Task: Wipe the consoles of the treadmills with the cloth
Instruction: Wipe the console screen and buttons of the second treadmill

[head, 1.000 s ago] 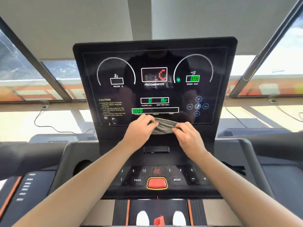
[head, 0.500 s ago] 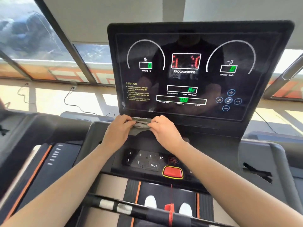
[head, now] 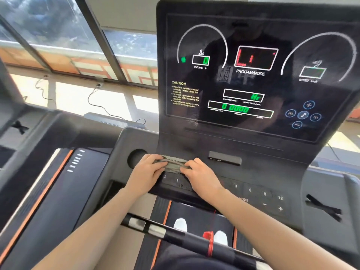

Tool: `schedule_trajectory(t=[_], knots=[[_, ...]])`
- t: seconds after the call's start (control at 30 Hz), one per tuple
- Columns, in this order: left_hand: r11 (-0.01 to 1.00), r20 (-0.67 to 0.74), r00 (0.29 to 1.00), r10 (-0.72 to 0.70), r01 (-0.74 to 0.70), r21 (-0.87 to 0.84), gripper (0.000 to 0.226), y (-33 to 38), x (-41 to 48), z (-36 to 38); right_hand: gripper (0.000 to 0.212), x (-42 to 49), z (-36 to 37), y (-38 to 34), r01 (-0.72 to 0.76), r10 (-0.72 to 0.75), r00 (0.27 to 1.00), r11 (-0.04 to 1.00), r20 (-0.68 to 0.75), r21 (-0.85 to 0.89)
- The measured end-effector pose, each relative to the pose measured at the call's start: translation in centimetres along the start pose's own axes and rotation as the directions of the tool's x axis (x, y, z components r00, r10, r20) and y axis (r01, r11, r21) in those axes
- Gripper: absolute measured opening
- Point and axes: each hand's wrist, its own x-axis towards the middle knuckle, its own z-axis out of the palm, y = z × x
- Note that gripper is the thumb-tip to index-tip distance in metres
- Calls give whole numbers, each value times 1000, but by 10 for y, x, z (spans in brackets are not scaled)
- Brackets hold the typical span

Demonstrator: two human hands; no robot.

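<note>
The folded grey cloth (head: 171,164) was pressed flat under the fingers of the left hand (head: 148,172) and right hand (head: 200,174), low on the black treadmill console (head: 253,152). Just below, the flat button panel (head: 253,193) could be pushed by mistake, and the belt might be started.

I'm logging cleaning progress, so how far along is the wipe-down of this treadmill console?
Done: cannot confirm; smudges show at the display panel's lower left. In hand: the left hand and right hand press the grey cloth on the ledge beside the cup holder. Left: the number keypad and the neighbouring treadmill, from what shows.
</note>
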Motion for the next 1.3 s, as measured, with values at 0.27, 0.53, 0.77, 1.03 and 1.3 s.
schedule_trajectory(t=[0.27, 0.53, 0.77, 1.03, 1.3], knots=[[998, -91, 994, -62, 62, -3, 14, -4, 43, 2, 22, 46, -26, 23, 27, -44, 996, 977, -77, -212], [993, -21, 997, -77, 75, -89, 10, 17, 66, 6, 29, 18, -20, 22, -136, 124, 989, 978, -83, -157], [989, 48, 998, -39, 45, -143, 11, 50, 59, 27, 34, -33, -22, 26, -255, 245, 963, 963, -110, -83], [937, 103, 985, -135, 161, -309, 17, 140, 67, 61, 21, -87, -41, 47, -560, 580, 775, 814, -250, 152], [863, 121, 978, -171, 207, -460, 15, 173, 71, 70, 30, -104, -55, 57, -642, 697, 669, 717, -260, 270]])
